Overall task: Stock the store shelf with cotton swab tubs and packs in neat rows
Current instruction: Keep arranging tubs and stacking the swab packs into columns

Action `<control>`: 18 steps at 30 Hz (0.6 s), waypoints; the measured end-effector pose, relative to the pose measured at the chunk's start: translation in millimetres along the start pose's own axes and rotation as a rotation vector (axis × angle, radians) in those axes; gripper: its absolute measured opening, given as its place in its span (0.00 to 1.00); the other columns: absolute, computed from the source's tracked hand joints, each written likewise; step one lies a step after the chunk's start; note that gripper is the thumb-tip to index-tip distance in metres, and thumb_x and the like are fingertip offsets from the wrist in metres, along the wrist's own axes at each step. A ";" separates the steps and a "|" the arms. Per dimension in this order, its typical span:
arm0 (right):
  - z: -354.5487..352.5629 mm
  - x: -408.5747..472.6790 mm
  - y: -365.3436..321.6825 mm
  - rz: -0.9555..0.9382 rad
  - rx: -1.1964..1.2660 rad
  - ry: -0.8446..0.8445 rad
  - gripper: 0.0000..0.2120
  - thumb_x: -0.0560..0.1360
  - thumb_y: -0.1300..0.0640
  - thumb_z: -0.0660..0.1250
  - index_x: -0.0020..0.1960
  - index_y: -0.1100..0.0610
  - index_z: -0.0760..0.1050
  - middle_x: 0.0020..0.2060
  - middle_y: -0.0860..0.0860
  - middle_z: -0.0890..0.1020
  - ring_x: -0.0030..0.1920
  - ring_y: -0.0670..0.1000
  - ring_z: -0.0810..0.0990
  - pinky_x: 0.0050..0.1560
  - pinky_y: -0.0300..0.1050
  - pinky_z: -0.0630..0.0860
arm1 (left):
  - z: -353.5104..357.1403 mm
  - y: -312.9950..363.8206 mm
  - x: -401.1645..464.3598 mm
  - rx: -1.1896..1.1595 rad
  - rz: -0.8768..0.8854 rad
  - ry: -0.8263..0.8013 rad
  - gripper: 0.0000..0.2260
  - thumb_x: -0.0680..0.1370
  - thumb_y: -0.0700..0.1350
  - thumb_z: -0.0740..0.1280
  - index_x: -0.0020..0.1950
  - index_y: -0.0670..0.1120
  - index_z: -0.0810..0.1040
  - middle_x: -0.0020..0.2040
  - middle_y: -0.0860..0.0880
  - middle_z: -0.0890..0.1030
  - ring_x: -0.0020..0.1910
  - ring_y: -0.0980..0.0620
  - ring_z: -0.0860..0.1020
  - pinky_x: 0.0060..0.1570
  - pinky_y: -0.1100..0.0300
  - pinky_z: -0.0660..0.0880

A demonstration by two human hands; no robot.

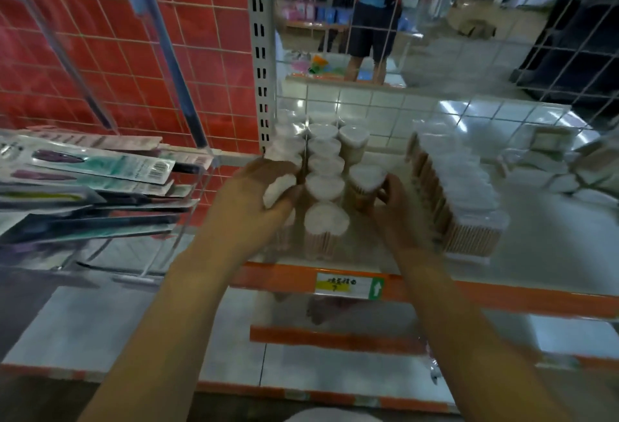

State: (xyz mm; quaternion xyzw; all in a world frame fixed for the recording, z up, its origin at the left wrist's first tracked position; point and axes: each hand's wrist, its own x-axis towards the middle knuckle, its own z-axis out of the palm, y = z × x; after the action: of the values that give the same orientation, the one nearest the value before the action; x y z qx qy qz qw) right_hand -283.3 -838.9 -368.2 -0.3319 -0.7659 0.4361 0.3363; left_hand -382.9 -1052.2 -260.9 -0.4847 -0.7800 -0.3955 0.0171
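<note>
Two bare forearms, no sleeves; left hand (254, 194) and right hand (398, 210) ungloved

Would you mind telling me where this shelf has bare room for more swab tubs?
Bare shelf lies right of the rectangular swab packs, toward the front edge. The left end is crowded: tub rows fill it, with the left hand and right hand each gripping a tub.

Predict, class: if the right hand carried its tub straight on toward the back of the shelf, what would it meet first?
Probably the rear tub in that same row. The right hand holds a tub, and bare shelf lies between them, though depth is unclear.
</note>
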 end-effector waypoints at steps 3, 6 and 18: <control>10.7 13.3 -4.7 0.003 -0.024 0.028 0.26 0.68 0.58 0.74 0.63 0.60 0.70 0.59 0.53 0.77 0.59 0.50 0.76 0.57 0.43 0.74 | -3.0 -14.8 -0.7 -0.041 -0.082 -0.016 0.13 0.77 0.45 0.66 0.60 0.46 0.77 0.56 0.50 0.78 0.52 0.56 0.73 0.47 0.73 0.69; 16.2 25.4 -8.2 0.029 -0.064 0.024 0.27 0.68 0.58 0.74 0.64 0.60 0.70 0.60 0.56 0.77 0.60 0.53 0.75 0.60 0.49 0.74 | -2.8 -24.0 0.5 0.024 -0.109 -0.023 0.14 0.77 0.45 0.66 0.62 0.46 0.75 0.58 0.46 0.78 0.56 0.48 0.75 0.52 0.59 0.70; 25.1 41.3 -21.1 0.122 -0.137 0.032 0.25 0.71 0.60 0.71 0.65 0.60 0.69 0.59 0.56 0.77 0.59 0.54 0.76 0.45 0.32 0.68 | -14.2 -37.7 -4.0 0.005 -0.176 -0.042 0.14 0.77 0.47 0.64 0.63 0.48 0.75 0.60 0.49 0.77 0.58 0.49 0.74 0.58 0.56 0.70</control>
State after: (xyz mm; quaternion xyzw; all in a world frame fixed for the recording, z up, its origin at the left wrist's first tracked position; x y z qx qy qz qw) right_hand -330.9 -825.4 -350.0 -0.4069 -0.7668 0.3968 0.2981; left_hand -414.9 -1072.4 -275.4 -0.4224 -0.8207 -0.3833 -0.0330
